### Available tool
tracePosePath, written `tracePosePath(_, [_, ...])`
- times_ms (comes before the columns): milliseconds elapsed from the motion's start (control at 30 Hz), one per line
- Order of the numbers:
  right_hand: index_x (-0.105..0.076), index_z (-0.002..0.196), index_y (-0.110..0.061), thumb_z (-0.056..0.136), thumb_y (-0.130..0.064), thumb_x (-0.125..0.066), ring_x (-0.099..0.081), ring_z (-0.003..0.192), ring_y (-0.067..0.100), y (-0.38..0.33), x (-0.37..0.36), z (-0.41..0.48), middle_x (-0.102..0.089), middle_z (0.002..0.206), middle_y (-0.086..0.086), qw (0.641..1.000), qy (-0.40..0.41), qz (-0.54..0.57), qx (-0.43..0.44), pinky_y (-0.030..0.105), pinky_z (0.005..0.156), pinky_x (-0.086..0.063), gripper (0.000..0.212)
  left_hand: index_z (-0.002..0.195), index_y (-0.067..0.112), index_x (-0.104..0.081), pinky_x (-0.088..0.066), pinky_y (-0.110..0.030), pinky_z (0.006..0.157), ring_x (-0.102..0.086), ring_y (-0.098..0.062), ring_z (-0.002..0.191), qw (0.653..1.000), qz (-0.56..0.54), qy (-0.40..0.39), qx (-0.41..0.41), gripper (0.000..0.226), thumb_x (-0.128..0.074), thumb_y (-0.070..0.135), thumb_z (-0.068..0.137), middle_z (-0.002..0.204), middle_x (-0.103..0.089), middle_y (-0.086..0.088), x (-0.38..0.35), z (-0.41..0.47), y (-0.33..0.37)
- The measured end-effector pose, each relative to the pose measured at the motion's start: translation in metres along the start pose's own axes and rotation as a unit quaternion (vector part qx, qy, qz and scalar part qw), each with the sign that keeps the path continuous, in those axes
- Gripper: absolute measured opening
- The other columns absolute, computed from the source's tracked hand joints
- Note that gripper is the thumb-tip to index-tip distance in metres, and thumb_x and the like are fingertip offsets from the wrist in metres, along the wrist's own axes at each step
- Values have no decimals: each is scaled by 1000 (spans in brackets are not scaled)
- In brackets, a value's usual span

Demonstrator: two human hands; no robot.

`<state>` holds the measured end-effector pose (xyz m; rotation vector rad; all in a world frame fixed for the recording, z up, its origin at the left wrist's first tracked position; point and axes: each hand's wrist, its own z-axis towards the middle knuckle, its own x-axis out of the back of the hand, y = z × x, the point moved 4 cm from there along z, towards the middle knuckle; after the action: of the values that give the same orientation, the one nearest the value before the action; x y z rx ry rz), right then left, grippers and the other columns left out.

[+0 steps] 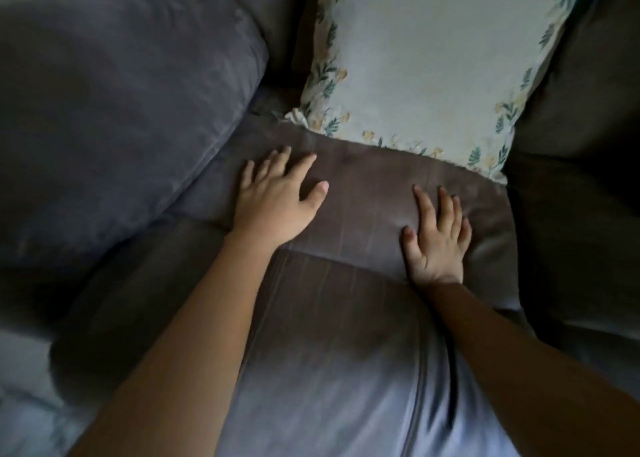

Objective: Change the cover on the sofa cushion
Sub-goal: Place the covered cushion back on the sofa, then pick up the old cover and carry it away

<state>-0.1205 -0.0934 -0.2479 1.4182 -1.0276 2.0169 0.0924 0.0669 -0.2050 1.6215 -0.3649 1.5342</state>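
Likely soft and light: floral cushion (426, 58), half inside grey cover (363, 200). Flat on it, left hand (277, 200) and right hand (438, 245), grip wide, holding nothing. Pinch at its open hem.

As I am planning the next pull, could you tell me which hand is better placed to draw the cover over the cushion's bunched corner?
Left, probably. The left hand lies flat on the cover just below that corner of the cushion; the right hand rests farther away.
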Motion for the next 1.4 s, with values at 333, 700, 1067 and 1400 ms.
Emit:
tracePosePath(333, [-29, 151, -36, 81, -70, -22, -30, 143, 36, -27, 76, -45, -33, 157, 11, 992, -94, -24, 82, 59, 116, -24, 78, 151, 41, -30, -7, -53, 119, -20, -12, 150, 987, 14, 152, 38, 56, -32, 55, 97, 162, -23, 11, 6, -241, -26])
tracePosePath(700, [-51, 135, -35, 78, -49, -53, -32, 135, 33, -154, -151, -425, -44, 139, 11, 912, -235, 85, 327, 55, 110, -32, 59, 146, 56, -29, -19, -71, 109, -20, -32, 146, 910, -19, -71, 409, 72, -61, 59, 81, 161, -21, -7, -178, -604, -249])
tracePosePath(1067, [-15, 142, -58, 69, -81, -60, -17, 145, 47, -204, -345, -395, -15, 161, 17, 956, -271, 61, 96, 57, 115, -19, 88, 144, 50, -40, -13, -61, 116, -24, -27, 149, 921, 42, -23, 386, 78, -59, 56, 69, 164, -21, 1, -232, -667, -281])
tracePosePath(1400, [-52, 140, -33, 81, -26, -78, -57, 108, 16, -218, -311, -481, -60, 120, -2, 878, -330, 244, 247, 21, 87, -47, 65, 143, 46, -44, -12, -67, 113, -24, -26, 148, 913, 55, -55, 400, 68, -53, 54, 76, 163, -23, -3, -234, -663, -289])
